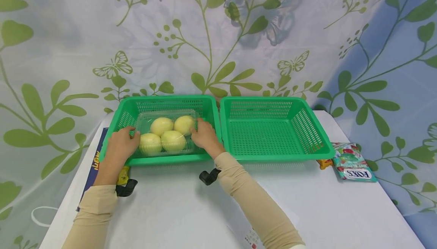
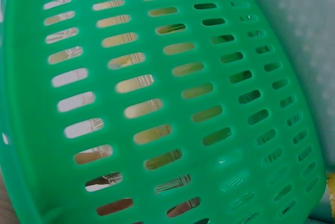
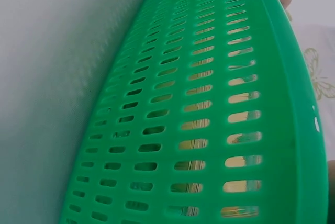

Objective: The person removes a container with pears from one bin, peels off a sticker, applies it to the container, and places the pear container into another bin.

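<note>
A clear plastic box (image 1: 189,145) with several pale yellow, rounded fruits (image 1: 173,141) sits inside the left green basket (image 1: 164,161). My left hand (image 1: 122,144) holds the box at its left end, thumb and fingers bent at the edge. At the opposite end, my right hand (image 1: 207,137) grips the box's right side, reaching over the basket's front rim. Both wrist views are mostly filled by the slotted basket wall (image 2: 152,93), with pale yellow showing through the slots; fingertips are largely hidden there.
A second green basket (image 1: 276,157) stands right beside the first. Right of it lie a FOX'S candy bag (image 1: 353,163) and a small orange packet (image 1: 325,163). A dark blue packet (image 1: 92,169) and a yellow item (image 1: 123,175) lie at left. A printed sheet (image 1: 250,234) is near the front.
</note>
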A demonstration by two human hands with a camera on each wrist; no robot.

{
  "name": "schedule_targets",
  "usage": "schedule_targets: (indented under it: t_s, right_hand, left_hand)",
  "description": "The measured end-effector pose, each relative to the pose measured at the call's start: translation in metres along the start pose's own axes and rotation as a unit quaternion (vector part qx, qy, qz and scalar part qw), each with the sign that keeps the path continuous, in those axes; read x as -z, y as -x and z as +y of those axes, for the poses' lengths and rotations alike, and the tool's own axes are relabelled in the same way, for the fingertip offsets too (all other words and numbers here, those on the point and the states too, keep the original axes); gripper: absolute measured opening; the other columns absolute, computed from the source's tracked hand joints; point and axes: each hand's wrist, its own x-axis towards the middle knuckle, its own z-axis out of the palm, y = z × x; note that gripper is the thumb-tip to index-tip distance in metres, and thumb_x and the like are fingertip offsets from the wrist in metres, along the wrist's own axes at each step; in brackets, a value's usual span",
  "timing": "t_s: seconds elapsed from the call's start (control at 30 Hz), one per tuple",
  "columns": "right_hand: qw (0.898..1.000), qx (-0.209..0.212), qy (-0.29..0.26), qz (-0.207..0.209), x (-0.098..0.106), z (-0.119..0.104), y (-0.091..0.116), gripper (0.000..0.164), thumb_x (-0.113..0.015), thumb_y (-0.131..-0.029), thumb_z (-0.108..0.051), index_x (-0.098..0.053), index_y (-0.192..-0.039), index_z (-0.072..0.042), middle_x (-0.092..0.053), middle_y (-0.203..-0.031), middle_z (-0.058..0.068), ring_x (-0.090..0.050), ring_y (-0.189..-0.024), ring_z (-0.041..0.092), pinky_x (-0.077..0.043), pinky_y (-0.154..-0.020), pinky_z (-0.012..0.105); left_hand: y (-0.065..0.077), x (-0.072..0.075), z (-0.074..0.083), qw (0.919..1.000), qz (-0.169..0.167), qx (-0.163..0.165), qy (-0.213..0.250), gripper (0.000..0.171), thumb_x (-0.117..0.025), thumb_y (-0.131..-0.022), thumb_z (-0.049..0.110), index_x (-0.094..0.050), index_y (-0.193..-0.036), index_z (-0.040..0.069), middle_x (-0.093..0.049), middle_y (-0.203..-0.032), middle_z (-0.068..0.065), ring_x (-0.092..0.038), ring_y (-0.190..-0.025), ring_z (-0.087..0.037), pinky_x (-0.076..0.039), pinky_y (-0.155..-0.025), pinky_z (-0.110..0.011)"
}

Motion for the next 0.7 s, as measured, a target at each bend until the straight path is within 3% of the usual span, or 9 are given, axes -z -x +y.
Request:
schedule_targets:
  t_s: [0.17, 0.3, 0.43, 0.53, 0.7]
  right_hand:
    - [1.000, -0.001, -0.001, -0.003, 0.0003, 0.0014, -0.0008, 0.054, -0.049, -0.106, -0.022, -0.035, -0.153, 0.001, -0.048, -0.150, 0.025, -0.044, -0.142, 0.042, -0.041, -0.115, 0.055]
    - [1.000, -0.002, 0.002, -0.001, -0.0001, 0.0015, -0.0018, 0.054, -0.049, -0.106, -0.023, -0.036, -0.153, 0.001, -0.048, -0.151, 0.025, -0.043, -0.143, 0.041, -0.038, -0.117, 0.056]
    - [1.000, -0.008, 0.005, -0.006, -0.0001, 0.0012, -0.0018, 0.055, -0.049, -0.106, -0.023, -0.034, -0.154, -0.001, -0.046, -0.152, 0.023, -0.041, -0.144, 0.040, -0.038, -0.117, 0.055]
    - [1.000, -0.007, 0.003, -0.010, 0.0004, 0.0015, -0.0017, 0.055, -0.048, -0.106, -0.023, -0.034, -0.155, -0.002, -0.045, -0.153, 0.023, -0.042, -0.144, 0.039, -0.042, -0.115, 0.054]
    - [1.000, 0.004, -0.002, -0.008, 0.0012, 0.0036, -0.0016, 0.054, -0.050, -0.106, -0.021, -0.036, -0.154, -0.002, -0.045, -0.154, 0.022, -0.041, -0.145, 0.039, -0.041, -0.116, 0.053]
  left_hand:
    - [-0.0017, 0.0001, -0.0010, 0.9999, -0.009, 0.003, 0.010, 0.053, -0.041, -0.106, 0.025, -0.045, -0.143, -0.013, -0.062, -0.124, -0.037, -0.056, -0.114, -0.056, -0.036, -0.098, -0.074]
    - [-0.0031, -0.0002, -0.0026, 0.9997, -0.016, 0.006, 0.020, 0.054, -0.040, -0.107, 0.027, -0.043, -0.145, -0.012, -0.060, -0.126, -0.037, -0.053, -0.118, -0.057, -0.029, -0.103, -0.077]
    - [-0.0035, 0.0011, -0.0039, 0.9993, -0.027, 0.003, 0.028, 0.056, -0.041, -0.106, 0.029, -0.042, -0.146, -0.011, -0.060, -0.128, -0.037, -0.057, -0.117, -0.055, -0.042, -0.096, -0.070]
    - [-0.0035, 0.0040, -0.0055, 0.9985, -0.043, 0.006, 0.033, 0.057, -0.041, -0.106, 0.030, -0.041, -0.146, -0.011, -0.057, -0.131, -0.038, -0.059, -0.115, -0.053, -0.053, -0.083, -0.058]
    - [-0.0033, 0.0079, -0.0052, 0.9971, -0.065, 0.018, 0.034, 0.059, -0.041, -0.107, 0.032, -0.039, -0.148, -0.010, -0.055, -0.134, -0.038, -0.059, -0.116, -0.052, -0.056, -0.076, -0.049]
